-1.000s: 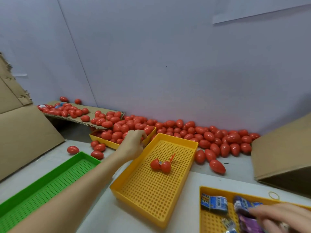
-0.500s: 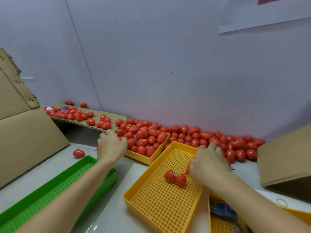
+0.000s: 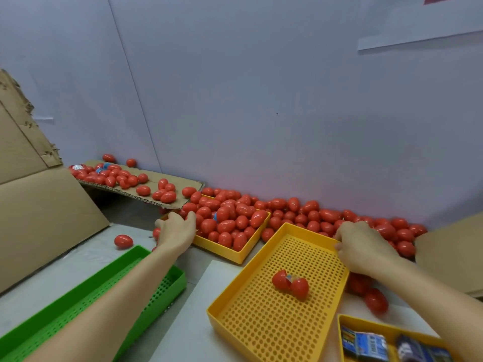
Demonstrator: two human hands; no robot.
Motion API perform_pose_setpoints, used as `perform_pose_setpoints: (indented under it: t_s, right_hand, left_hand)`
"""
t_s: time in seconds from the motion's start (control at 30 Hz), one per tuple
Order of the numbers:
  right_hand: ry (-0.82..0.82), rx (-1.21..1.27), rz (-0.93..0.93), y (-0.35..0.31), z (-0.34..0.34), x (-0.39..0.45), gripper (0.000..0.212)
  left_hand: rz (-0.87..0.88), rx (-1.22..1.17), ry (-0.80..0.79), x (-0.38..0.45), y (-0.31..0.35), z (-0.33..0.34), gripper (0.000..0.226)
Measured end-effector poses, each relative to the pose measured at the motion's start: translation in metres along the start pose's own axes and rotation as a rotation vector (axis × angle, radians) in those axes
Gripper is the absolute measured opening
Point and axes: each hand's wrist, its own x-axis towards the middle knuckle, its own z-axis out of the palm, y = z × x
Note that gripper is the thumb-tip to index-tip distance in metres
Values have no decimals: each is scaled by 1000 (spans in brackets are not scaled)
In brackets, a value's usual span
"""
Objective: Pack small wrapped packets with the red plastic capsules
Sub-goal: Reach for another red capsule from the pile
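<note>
Red capsules [image 3: 235, 218] fill a yellow tray [image 3: 230, 253] near the wall. More capsules lie heaped along the wall [image 3: 326, 215]. My left hand [image 3: 177, 231] is at that tray's left end, fingers curled down over its corner and thumb against the capsules. A perforated yellow tray [image 3: 264, 322] in front holds one open capsule [image 3: 290, 283] with a packet showing inside. My right hand [image 3: 363, 246] grips the far right rim of the perforated tray. Wrapped packets [image 3: 363, 344] lie in a third yellow tray [image 3: 339, 333] at bottom right.
A green perforated tray [image 3: 117, 291] lies at the left under my forearm. Cardboard sheets stand at the left [image 3: 39, 218] and right [image 3: 449, 246]. A cardboard flap [image 3: 146, 189] carries more capsules. One loose capsule [image 3: 123, 241] sits on the table.
My right hand came up from the packet tray to the perforated tray's far right rim. My left hand shifted from the full tray's right side to its left end.
</note>
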Motion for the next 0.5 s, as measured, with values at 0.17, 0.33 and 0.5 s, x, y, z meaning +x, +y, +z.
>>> perform_pose_setpoints:
  t_s: [0.17, 0.33, 0.5]
  right_hand:
    - [31, 7, 58, 13, -5, 2, 16]
    - [34, 145, 62, 17, -5, -5, 12]
    - [52, 246, 67, 19, -4, -13, 22]
  left_hand:
    - [7, -3, 8, -6, 1, 6, 71]
    - [-22, -26, -62, -14, 12, 12, 82]
    - [-51, -115, -64, -25, 34, 26, 78]
